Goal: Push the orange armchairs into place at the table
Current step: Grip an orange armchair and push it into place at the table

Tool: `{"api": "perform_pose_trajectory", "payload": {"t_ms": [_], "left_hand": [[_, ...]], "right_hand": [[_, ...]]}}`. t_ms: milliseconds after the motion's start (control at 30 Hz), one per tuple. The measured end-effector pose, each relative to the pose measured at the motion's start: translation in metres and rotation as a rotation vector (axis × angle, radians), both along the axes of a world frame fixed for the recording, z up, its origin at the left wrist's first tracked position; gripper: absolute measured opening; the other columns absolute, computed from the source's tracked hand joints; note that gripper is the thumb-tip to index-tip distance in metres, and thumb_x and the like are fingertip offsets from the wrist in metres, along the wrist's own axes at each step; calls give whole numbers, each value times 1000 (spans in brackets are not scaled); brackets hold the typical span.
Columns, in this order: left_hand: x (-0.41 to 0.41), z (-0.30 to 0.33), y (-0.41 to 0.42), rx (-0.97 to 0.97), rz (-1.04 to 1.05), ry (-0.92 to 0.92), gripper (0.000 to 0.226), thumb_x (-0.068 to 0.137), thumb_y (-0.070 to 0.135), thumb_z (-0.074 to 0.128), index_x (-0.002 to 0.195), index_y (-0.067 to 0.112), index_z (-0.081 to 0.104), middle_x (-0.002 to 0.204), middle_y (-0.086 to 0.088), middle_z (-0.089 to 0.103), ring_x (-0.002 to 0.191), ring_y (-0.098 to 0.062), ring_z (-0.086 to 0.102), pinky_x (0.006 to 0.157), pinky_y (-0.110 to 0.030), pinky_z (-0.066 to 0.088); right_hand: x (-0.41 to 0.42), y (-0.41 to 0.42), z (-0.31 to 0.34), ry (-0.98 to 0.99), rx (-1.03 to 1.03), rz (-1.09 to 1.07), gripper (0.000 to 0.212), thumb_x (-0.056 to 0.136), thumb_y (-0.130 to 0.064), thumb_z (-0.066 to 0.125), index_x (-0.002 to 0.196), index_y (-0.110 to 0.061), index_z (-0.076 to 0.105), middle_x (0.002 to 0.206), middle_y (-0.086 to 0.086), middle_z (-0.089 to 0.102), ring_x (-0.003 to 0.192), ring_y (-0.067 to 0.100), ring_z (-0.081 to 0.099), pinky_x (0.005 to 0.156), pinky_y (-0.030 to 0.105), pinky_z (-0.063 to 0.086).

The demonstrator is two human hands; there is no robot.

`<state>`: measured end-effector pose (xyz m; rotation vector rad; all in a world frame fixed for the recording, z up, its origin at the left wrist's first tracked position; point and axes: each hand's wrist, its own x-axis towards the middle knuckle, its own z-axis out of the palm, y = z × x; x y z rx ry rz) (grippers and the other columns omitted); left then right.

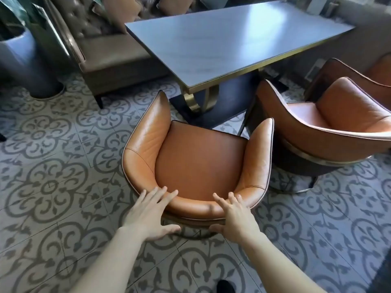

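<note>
Resting on the curved back of the nearest orange armchair [196,163], our two hands sit side by side with a stretch of bare leather between them. Our left hand [148,214] lies flat with the fingers [160,197] spread apart over the top edge, and the thumb reaches out below the rim at the rear of the backrest. Our right hand [234,216] is placed the same way, fingers splayed over the edge and thumb tucked under the rim, so neither hand is closed around anything.

Straight ahead of both hands, the chair's seat opens toward the table [222,45], and its two armrests point at the table's near end and the dark base with gold trim below it; the seat has not gone under the tabletop. Ahead and to the right of our right hand stands a second orange armchair [330,121], close beside the first and angled along the table's long side. Beyond the table to the left of our left hand is a brown tufted sofa [105,43]. Patterned tiles [53,187] cover the floor under our forearms.
</note>
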<state>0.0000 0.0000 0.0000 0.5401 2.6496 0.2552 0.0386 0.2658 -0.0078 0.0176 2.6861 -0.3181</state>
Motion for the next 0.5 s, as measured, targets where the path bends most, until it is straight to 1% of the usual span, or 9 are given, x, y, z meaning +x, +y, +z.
{"api": "perform_pose_trajectory", "payload": {"t_ms": [67, 100, 167, 234, 300, 367, 500], "left_hand": [[0, -6, 0, -9, -23, 12, 92, 80, 75, 50, 149, 46, -3, 163, 8, 1, 147, -15, -8, 121, -44, -1], [-1, -11, 1, -9, -12, 36, 89, 82, 72, 51, 149, 46, -2, 163, 8, 2, 147, -16, -9, 121, -43, 0], [-2, -19, 2, 12, 1, 73, 81, 87, 66, 51, 149, 46, 3, 162, 9, 4, 147, -16, -8, 121, -42, 2], [-5, -22, 4, 41, 10, 97, 74, 89, 62, 51, 149, 45, 11, 162, 10, 9, 147, -14, -5, 121, -39, 3], [-9, -25, 5, 58, 21, 152, 70, 88, 61, 53, 148, 45, 20, 160, 11, 17, 147, -14, 2, 121, -36, 5], [-12, -26, 6, 62, 14, 190, 68, 86, 62, 56, 145, 45, 28, 157, 11, 28, 147, -15, 13, 119, -35, 9], [-15, -29, 3, 18, 0, 199, 67, 77, 65, 64, 137, 44, 44, 145, 9, 49, 139, -19, 35, 114, -39, 28]], "right_hand": [[4, -1, -4, 7, -29, -58, 87, 83, -54, 73, 153, -44, 21, 156, 12, 28, 145, 39, 20, 108, 53, 40], [4, 0, -10, 37, -38, -72, 81, 85, -52, 72, 151, -43, 26, 151, 10, 33, 142, 38, 26, 105, 51, 43], [6, 1, -18, 81, -49, -75, 70, 87, -48, 70, 148, -42, 35, 136, 4, 44, 130, 32, 37, 96, 45, 47], [4, 3, -21, 97, -58, -77, 66, 87, -47, 71, 146, -42, 39, 130, 2, 46, 122, 28, 40, 92, 43, 49], [3, 4, -23, 107, -53, -75, 64, 89, -46, 68, 146, -43, 38, 131, 3, 46, 122, 29, 42, 91, 44, 50], [3, 3, -24, 113, -48, -84, 62, 91, -47, 66, 146, -44, 37, 136, 5, 44, 126, 32, 40, 91, 45, 51], [6, 1, -29, 108, -43, -115, 61, 91, -46, 66, 145, -44, 37, 137, 6, 42, 129, 39, 40, 81, 46, 53]]}}
